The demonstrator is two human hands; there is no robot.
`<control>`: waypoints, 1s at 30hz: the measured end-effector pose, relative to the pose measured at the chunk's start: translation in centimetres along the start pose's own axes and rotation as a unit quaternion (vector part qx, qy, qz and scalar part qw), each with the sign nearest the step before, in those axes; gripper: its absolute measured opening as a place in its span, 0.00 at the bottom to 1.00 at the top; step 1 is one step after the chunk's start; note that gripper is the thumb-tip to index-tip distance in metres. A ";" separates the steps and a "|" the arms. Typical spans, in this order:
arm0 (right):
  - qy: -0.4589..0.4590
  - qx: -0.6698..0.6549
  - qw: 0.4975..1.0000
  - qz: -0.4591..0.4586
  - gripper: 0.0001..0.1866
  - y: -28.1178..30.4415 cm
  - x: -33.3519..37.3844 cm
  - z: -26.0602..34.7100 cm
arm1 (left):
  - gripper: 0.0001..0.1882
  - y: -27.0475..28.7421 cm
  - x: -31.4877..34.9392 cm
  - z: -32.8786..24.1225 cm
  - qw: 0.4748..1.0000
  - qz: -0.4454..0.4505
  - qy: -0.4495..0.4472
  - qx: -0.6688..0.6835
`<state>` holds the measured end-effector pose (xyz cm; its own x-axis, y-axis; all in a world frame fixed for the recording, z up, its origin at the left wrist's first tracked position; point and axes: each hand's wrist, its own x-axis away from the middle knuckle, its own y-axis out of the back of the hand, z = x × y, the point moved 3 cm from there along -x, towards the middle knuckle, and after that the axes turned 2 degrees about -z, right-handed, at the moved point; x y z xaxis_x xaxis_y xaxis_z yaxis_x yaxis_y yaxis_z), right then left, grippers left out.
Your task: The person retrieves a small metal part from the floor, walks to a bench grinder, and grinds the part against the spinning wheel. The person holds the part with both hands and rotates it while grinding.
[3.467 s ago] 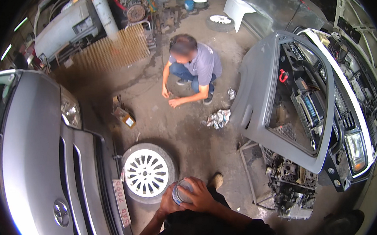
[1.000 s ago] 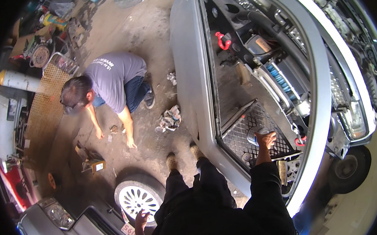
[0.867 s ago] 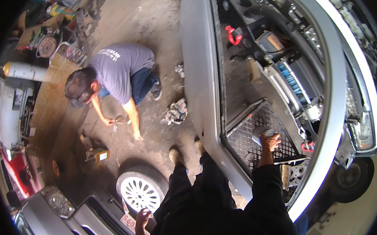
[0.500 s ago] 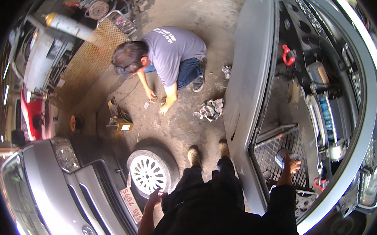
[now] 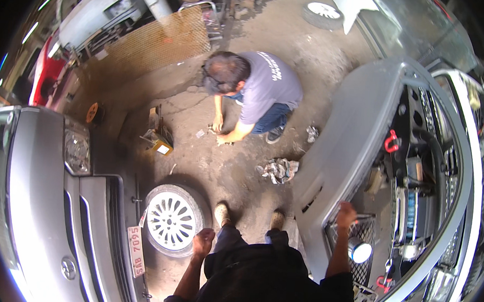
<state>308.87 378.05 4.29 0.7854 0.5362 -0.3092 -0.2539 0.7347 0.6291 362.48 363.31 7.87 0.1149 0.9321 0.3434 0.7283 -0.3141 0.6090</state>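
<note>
My left hand (image 5: 203, 242) hangs beside the white-spoked car wheel (image 5: 171, 219), fingers curled closed; what they hold, if anything, is hidden. My right hand (image 5: 347, 215) is raised at the inner edge of a large grey car bumper panel (image 5: 331, 157). It is blurred, so I cannot tell whether its fingers are open. Just below it stands a round can with a white top (image 5: 360, 252), apart from the hand, on a dark mesh grille (image 5: 367, 226).
A co-worker (image 5: 269, 85) squats ahead, both hands near the floor. Crumpled paper (image 5: 279, 170) and an open box (image 5: 162, 147) lie on the concrete. A silver vehicle (image 5: 42, 193) stands at left, a car front with exposed parts (image 5: 412, 208) at right.
My right hand has let go of the can and moved up and left to the bumper panel's edge. The view has shifted. The co-worker remains squatting.
</note>
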 end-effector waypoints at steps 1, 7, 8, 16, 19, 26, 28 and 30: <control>-0.094 -0.129 0.977 0.143 0.10 -4.3 0.6 4.1 | 0.20 0.3 -0.9 -0.7 0.996 -0.012 0.001 0.085; 0.198 -0.272 0.800 0.496 0.15 -20.3 12.4 37.1 | 0.24 2.1 -5.3 -2.0 0.839 0.123 -0.024 0.530; 0.290 -0.294 0.788 0.457 0.17 -21.6 14.9 41.3 | 0.25 2.9 -6.3 -2.0 0.763 0.148 -0.110 0.620; 0.346 -0.249 0.810 0.402 0.14 -30.3 21.3 50.2 | 0.51 15.0 -6.7 -0.8 0.557 0.245 0.030 0.793; 0.131 -0.121 0.806 0.564 0.13 -37.3 20.6 44.4 | 0.46 21.6 -6.2 -1.5 0.664 0.259 -0.011 0.701; -0.087 0.018 0.814 0.575 0.14 -49.1 12.1 35.6 | 0.06 45.0 -5.1 -12.5 0.931 -0.124 -0.307 0.153; -0.109 0.025 0.794 0.597 0.13 -51.0 9.9 36.8 | 0.03 48.3 -3.3 -17.3 0.866 -0.196 -0.444 0.122; -0.122 0.030 0.776 0.618 0.13 -52.6 8.8 38.1 | 0.07 49.6 -2.3 -20.3 0.752 -0.288 -0.545 0.234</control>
<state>350.66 328.27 -4.38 0.0478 0.7156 0.6969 -0.8773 -0.3034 0.3718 384.62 341.96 51.76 -0.0107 0.5643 -0.8255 0.9979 0.0584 0.0269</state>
